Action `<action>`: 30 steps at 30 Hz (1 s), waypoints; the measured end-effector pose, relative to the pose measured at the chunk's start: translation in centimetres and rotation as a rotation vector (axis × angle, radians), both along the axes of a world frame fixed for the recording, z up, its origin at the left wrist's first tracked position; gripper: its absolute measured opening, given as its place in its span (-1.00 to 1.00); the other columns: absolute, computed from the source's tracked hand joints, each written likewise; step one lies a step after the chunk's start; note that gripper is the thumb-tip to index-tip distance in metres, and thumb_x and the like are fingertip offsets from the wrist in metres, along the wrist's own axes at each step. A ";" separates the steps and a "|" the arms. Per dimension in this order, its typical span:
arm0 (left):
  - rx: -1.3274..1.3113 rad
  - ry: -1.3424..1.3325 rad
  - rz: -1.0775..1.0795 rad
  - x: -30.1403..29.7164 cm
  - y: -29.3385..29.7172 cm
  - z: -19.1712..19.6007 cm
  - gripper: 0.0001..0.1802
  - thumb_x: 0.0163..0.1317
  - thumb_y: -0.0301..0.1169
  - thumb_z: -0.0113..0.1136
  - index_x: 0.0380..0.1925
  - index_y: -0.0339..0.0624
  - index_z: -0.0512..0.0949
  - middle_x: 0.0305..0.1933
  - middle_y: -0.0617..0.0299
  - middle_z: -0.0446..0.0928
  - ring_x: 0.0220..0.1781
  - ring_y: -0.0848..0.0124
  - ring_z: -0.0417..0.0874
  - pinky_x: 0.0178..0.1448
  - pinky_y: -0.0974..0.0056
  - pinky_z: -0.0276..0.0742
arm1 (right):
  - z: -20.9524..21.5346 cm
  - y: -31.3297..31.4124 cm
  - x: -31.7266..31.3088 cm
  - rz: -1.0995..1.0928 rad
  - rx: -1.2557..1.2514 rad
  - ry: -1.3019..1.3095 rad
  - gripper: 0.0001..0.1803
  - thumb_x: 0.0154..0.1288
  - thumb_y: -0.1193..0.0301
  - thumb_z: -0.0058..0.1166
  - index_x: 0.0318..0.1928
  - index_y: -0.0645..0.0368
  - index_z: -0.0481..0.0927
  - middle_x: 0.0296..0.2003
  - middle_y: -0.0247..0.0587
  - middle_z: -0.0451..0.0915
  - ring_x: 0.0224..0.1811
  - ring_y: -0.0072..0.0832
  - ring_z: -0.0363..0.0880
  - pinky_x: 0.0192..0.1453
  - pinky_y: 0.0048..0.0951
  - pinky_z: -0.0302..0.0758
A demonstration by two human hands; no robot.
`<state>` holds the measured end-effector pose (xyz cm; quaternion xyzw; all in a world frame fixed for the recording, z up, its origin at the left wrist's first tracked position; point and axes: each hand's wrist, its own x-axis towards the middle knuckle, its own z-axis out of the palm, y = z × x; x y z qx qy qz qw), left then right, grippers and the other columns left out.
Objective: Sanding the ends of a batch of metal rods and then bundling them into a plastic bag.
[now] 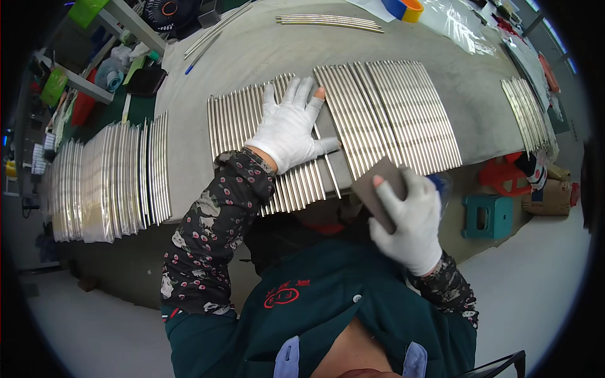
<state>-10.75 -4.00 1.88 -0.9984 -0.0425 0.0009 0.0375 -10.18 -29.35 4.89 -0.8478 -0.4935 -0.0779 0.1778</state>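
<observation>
My left hand [285,129], in a white glove with one bare fingertip, lies flat with fingers spread on a row of thin silvery metal rods [234,120]. Its thumb reaches across a single rod [332,171] lying slightly apart at the row's right side. To the right is a second, wider row of metal rods [409,107], side by side. My right hand [413,223], also gloved, grips a flat grey-brown sanding block [372,195] over the table's front edge, at the near end of that second row. The palm side of this grip is hidden.
Plastic-wrapped rods [104,183] lie at the table's left end, another bundle [524,116] at the right. A few rods [328,23], a blue pen [200,55] and a tape roll [404,9] lie toward the back. A teal stool [488,216] stands at right below the table.
</observation>
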 end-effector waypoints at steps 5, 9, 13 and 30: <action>-0.019 0.000 -0.018 -0.6 0.6 -0.4 0.02 0.12 0.33 -0.10 0.38 -0.21 0.06 0.47 -0.04 -0.02 0.52 0.07 -0.10 0.45 -0.26 -0.27 | -0.6 -1.8 1.2 -0.166 0.119 -0.069 -0.31 -0.25 0.37 0.27 0.08 0.08 0.51 0.05 0.15 0.32 0.04 -0.03 0.31 0.11 -0.12 0.30; -0.060 -0.047 -0.059 -1.5 1.2 -0.7 -0.01 0.16 0.29 -0.10 0.39 -0.21 0.04 0.46 -0.09 -0.02 0.52 0.02 -0.10 0.44 -0.26 -0.24 | -0.9 -1.9 0.2 -0.133 0.108 0.008 -0.30 -0.26 0.38 0.28 0.08 0.05 0.50 0.06 0.14 0.32 0.05 -0.01 0.31 0.13 -0.11 0.30; -0.260 -0.213 -0.141 -3.9 1.5 -1.7 -0.10 0.24 0.21 -0.11 0.45 0.16 -0.20 0.46 -0.17 -0.10 0.49 -0.10 -0.07 0.42 -0.28 -0.21 | -1.6 -3.1 0.2 -0.121 0.156 0.056 -0.25 -0.26 0.39 0.27 0.13 0.06 0.45 0.08 0.17 0.31 0.05 0.01 0.30 0.13 -0.10 0.30; -0.173 -0.084 -0.259 -1.6 -2.6 -1.0 -0.13 0.24 0.12 -0.08 0.42 -0.07 -0.08 0.44 -0.17 -0.04 0.47 -0.08 -0.03 0.42 -0.29 -0.22 | -2.2 -7.7 1.9 -0.407 0.276 -0.027 -0.22 -0.17 0.42 0.18 0.23 0.02 0.40 0.13 0.12 0.30 0.15 -0.06 0.26 0.22 -0.11 0.25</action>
